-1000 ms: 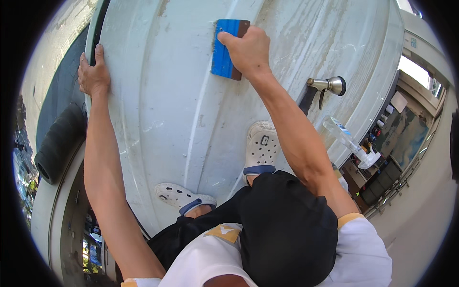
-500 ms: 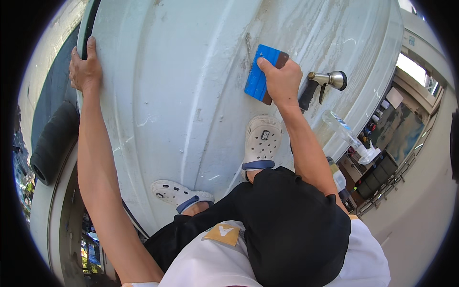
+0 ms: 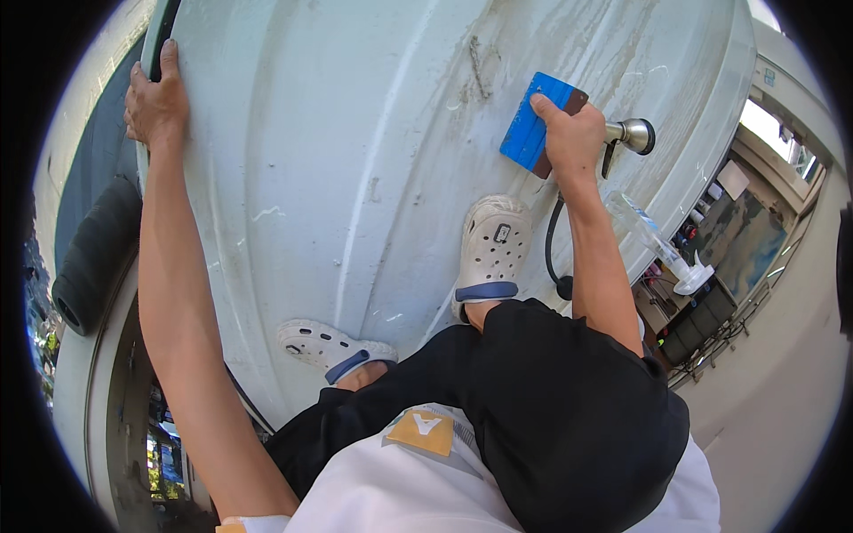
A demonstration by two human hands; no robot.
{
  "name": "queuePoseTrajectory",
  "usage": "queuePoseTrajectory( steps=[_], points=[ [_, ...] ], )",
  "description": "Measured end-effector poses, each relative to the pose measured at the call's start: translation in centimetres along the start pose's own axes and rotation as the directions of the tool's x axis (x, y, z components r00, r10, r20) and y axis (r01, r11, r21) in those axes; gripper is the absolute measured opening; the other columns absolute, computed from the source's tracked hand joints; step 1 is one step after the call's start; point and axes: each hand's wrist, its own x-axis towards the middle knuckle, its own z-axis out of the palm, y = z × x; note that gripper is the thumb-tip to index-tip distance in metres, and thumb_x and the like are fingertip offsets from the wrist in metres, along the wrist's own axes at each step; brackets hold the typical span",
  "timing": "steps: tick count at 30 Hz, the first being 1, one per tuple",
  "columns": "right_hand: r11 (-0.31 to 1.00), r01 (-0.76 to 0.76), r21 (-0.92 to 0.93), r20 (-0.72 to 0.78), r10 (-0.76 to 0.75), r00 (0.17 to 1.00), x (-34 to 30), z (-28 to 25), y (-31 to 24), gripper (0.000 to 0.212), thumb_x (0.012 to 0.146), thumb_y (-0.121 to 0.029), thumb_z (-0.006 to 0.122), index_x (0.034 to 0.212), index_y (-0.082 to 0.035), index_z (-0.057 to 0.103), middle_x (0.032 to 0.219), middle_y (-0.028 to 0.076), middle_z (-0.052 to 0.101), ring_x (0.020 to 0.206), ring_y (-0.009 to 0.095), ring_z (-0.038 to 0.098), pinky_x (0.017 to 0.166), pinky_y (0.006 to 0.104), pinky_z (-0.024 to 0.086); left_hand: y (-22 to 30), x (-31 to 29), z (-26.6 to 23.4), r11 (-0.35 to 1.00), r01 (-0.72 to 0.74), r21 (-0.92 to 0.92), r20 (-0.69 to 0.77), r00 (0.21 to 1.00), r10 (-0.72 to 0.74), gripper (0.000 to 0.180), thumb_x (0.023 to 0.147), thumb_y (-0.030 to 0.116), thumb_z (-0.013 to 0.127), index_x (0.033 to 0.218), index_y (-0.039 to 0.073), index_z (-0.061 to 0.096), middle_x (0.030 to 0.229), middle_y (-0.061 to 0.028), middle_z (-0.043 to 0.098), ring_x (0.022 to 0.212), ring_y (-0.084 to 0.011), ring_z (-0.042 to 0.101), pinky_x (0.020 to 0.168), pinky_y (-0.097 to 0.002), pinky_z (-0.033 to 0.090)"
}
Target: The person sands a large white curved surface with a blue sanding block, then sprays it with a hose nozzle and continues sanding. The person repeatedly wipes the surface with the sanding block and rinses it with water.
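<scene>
Blue and flat, a squeegee [image 3: 533, 124] with a brown edge strip is in my right hand [image 3: 574, 147], thumb pressed on its face. It sits just over or on the pale, ribbed vehicle roof [image 3: 311, 160]; contact cannot be made out. My left hand [image 3: 158, 107] grips the roof's dark-trimmed edge [image 3: 161, 35] at the far left, its fingers curled over the side. A metal hose nozzle [image 3: 636, 135] lies right beside my right hand, which hides its handle. Squiggly dark residue [image 3: 481, 67] marks the roof to the left of the squeegee.
My feet in white clogs [image 3: 495, 244] stand on the roof. A clear pump bottle [image 3: 657, 240] lies by its right edge, and a black hose [image 3: 551, 244] runs near my right foot. A dark padded roller shape [image 3: 99, 255] is beyond the left edge. Shelves and a wall stand at right.
My right hand has moved right with the squeegee, away from the dark residue and in front of the nozzle's handle. My left hand keeps its grip on the edge.
</scene>
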Motion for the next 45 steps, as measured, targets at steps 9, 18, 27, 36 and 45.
queuePoseTrajectory(
  steps=[9, 18, 27, 36, 45],
  points=[
    [0.93, 0.085, -0.358, 0.098, -0.053, 0.994, -0.8, 2.9, -5.4, 0.037, 0.081, -0.026, 0.078, 0.066, 0.002, 0.058, 0.062, 0.011, 0.065, 0.056, 0.019, 0.059, 0.056, 0.0405, 0.051, -0.7, 0.7, 0.1, 1.0, -0.001, -0.01, 0.004, 1.0, 0.001, 0.106, 0.089, 0.09, 0.043, 0.162, 0.014, 0.046, 0.16, -0.0217, 0.05, 0.15, -0.0447, 0.04, 0.124, -0.0614, 0.02],
    [0.955, 0.114, -0.274, 0.073, -0.098, 0.993, 0.2, 5.0, -6.3, 0.039, 0.079, -0.027, 0.081, 0.068, 0.003, 0.06, 0.065, 0.012, 0.067, 0.055, 0.02, 0.06, 0.057, 0.0418, 0.052, -0.2, 1.2, 0.0, 0.999, -0.026, -0.018, -0.017, 1.0, 0.026, 0.106, 0.088, 0.092, 0.042, 0.161, 0.014, 0.047, 0.158, -0.0208, 0.053, 0.149, -0.0447, 0.042, 0.123, -0.0621, 0.023],
    [0.981, 0.14, -0.133, 0.014, -0.139, 0.99, -1.8, 4.9, -4.2, 0.037, 0.08, -0.021, 0.076, 0.061, 0.001, 0.053, 0.056, 0.006, 0.059, 0.054, 0.016, 0.05, 0.054, 0.0433, 0.046, -0.8, 0.9, 0.3, 1.0, -0.011, -0.024, -0.002, 1.0, 0.011, 0.108, 0.087, 0.093, 0.043, 0.162, 0.014, 0.045, 0.159, -0.0205, 0.052, 0.149, -0.045, 0.042, 0.123, -0.0624, 0.022],
    [0.99, 0.139, -0.014, 0.011, -0.139, 0.99, -2.5, 2.4, -0.2, 0.038, 0.08, -0.021, 0.078, 0.06, -0.002, 0.052, 0.054, 0.004, 0.057, 0.049, 0.018, 0.046, 0.052, 0.0429, 0.044, 0.3, 0.5, 0.3, 0.998, -0.045, -0.033, -0.015, 0.999, 0.045, 0.104, 0.089, 0.09, 0.043, 0.161, 0.014, 0.048, 0.158, -0.0212, 0.053, 0.148, -0.045, 0.045, 0.122, -0.0624, 0.025],
    [0.97, 0.179, -0.168, 0.037, -0.175, 0.984, -3.1, 3.9, -1.9, 0.035, 0.082, -0.022, 0.079, 0.062, -0.001, 0.06, 0.059, 0.01, 0.064, 0.053, 0.02, 0.058, 0.056, 0.0407, 0.049, -1.1, 1.1, -0.1, 0.999, -0.037, -0.021, -0.017, 0.999, 0.037, 0.104, 0.088, 0.091, 0.043, 0.162, 0.017, 0.047, 0.157, -0.0205, 0.054, 0.147, -0.0436, 0.046, 0.123, -0.0601, 0.025]
  ],
)
